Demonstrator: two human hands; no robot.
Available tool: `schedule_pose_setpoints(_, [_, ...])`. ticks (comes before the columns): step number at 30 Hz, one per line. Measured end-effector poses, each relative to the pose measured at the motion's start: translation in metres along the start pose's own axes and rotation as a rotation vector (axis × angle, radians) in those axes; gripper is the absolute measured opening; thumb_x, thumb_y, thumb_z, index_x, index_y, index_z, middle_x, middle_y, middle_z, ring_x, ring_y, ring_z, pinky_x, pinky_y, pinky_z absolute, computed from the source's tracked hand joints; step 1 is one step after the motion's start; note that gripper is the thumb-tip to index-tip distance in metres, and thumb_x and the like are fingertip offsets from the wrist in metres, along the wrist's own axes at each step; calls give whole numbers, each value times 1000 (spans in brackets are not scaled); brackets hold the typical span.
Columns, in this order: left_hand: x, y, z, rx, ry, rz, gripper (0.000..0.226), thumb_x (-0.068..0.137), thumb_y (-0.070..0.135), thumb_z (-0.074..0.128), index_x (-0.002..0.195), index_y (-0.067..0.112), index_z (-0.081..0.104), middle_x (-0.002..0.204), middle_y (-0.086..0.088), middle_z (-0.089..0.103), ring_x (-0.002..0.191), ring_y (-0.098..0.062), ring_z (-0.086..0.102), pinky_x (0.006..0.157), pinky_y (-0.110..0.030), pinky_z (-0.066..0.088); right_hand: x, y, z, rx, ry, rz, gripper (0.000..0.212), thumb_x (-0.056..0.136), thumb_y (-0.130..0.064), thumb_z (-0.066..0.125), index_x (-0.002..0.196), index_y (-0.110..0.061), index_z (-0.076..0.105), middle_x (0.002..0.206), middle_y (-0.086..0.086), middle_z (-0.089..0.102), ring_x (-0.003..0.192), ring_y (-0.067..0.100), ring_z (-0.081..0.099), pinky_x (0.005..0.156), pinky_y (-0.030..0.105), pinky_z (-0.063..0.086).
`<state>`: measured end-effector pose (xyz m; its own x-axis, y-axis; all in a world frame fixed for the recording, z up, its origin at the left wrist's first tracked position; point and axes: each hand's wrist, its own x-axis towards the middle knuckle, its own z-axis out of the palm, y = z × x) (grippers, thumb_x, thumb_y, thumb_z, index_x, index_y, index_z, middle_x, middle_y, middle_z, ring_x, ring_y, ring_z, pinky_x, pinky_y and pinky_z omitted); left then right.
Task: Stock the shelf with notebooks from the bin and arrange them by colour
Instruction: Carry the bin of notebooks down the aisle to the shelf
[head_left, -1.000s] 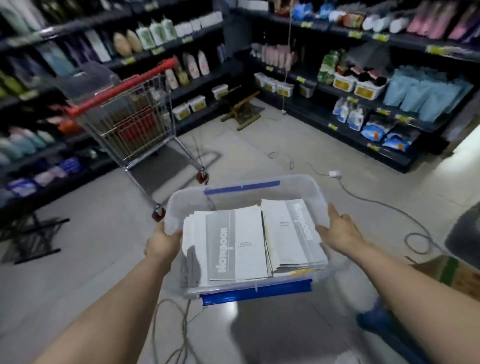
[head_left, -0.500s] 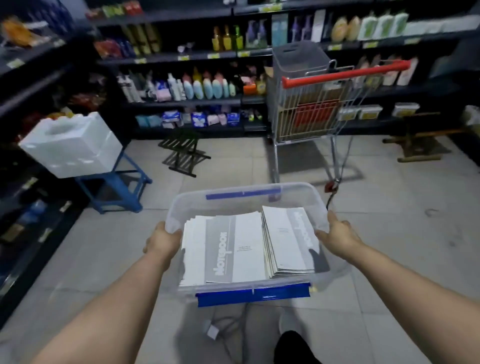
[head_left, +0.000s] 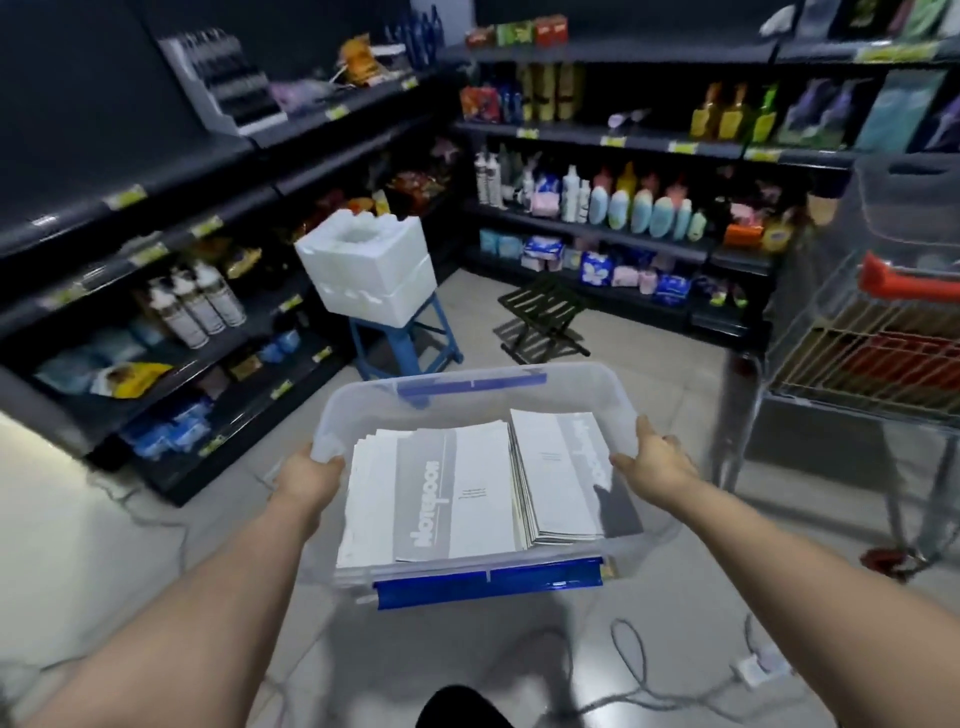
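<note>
Dim aisle, motion blur, fisheye warp at edges.

Both bare forearms stretch forward and come closer together toward the bin (head_left: 597, 384), one at each side of it. The left grip (head_left: 306, 475) closes round the left rim of the bin, with the wrist nearly straight. The right grip (head_left: 655, 465) holds the right rim, the thumb at the inner side and the other fingers outside the wall.

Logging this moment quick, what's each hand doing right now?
Left hand: grips the bin by its left rim.
Right hand: grips the bin by its right rim.
</note>
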<state>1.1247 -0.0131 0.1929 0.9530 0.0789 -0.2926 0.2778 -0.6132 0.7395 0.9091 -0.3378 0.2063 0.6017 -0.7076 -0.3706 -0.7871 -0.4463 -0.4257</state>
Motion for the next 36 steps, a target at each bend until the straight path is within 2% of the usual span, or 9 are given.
schedule_pose_setpoints(4, [33, 20, -23, -51, 88, -29, 38, 90, 20, 61, 127, 13, 56, 105, -14, 64, 98, -39, 63, 92, -47, 51, 46, -60, -3, 10, -7, -78, 60, 92, -40, 53, 142, -22, 25, 130, 20, 46, 117, 38, 49, 94, 46, 44])
schedule_pose_setpoints(7, [70, 28, -39, -39, 127, -52, 40, 88, 25, 62, 126, 16, 56, 112, -15, 65, 98, -39, 62, 92, -49, 52, 78, -108, 0, 6, -22, -124, 56, 91, -41, 54, 139, -22, 30, 129, 17, 46, 115, 37, 51, 93, 49, 46])
schedule_pose_setpoints(13, [185, 37, -55, -91, 158, -96, 39, 90, 23, 62, 126, 9, 55, 109, -19, 64, 98, -40, 61, 91, -47, 52, 166, -212, 38, -20, -45, -193, 68, 83, -50, 57, 141, -25, 31, 127, 14, 55, 114, 35, 54, 92, 51, 49])
schedule_pose_setpoints(17, [279, 56, -73, -74, 126, -133, 33, 89, 27, 62, 118, 12, 59, 98, -15, 63, 89, -36, 61, 80, -39, 50, 226, -296, 60, -51, -65, -204, 65, 82, -47, 59, 138, -23, 36, 129, 16, 54, 113, 36, 55, 94, 46, 48])
schedule_pose_setpoints(23, [418, 109, -118, 13, 117, -89, 54, 80, 48, 60, 123, 16, 56, 112, -15, 65, 96, -36, 63, 86, -39, 52, 291, -430, 64, -37, -29, -200, 60, 84, -47, 55, 134, -21, 38, 117, 16, 59, 98, 34, 61, 87, 46, 53])
schedule_pose_setpoints(28, [503, 161, -139, 27, 139, 1, 41, 89, 38, 57, 123, 15, 56, 119, -15, 63, 103, -37, 60, 88, -38, 49, 347, -514, 64, -53, 26, -233, 57, 85, -47, 52, 135, -24, 36, 122, 16, 56, 102, 37, 57, 87, 43, 49])
schedule_pose_setpoints(31, [559, 180, -137, 7, 126, 10, 41, 88, 34, 57, 125, 15, 57, 117, -16, 64, 101, -37, 60, 87, -37, 49, 389, -558, 64, -59, 47, -246, 50, 90, -41, 52, 130, -16, 38, 120, 18, 56, 101, 34, 53, 78, 37, 44])
schedule_pose_setpoints(33, [594, 193, -130, 9, 107, 14, 42, 88, 34, 58, 124, 14, 56, 116, -16, 63, 101, -37, 60, 87, -38, 50, 423, -582, 68, -59, 42, -253, 51, 91, -40, 51, 132, -14, 38, 123, 19, 55, 111, 37, 50, 84, 40, 43])
schedule_pose_setpoints(36, [657, 215, -110, -25, 104, -10, 34, 78, 42, 60, 105, 21, 58, 104, -13, 67, 90, -36, 64, 86, -43, 55, 486, -614, 77, -35, 51, -253, 49, 91, -39, 50, 132, -14, 40, 124, 18, 56, 117, 37, 47, 90, 41, 43])
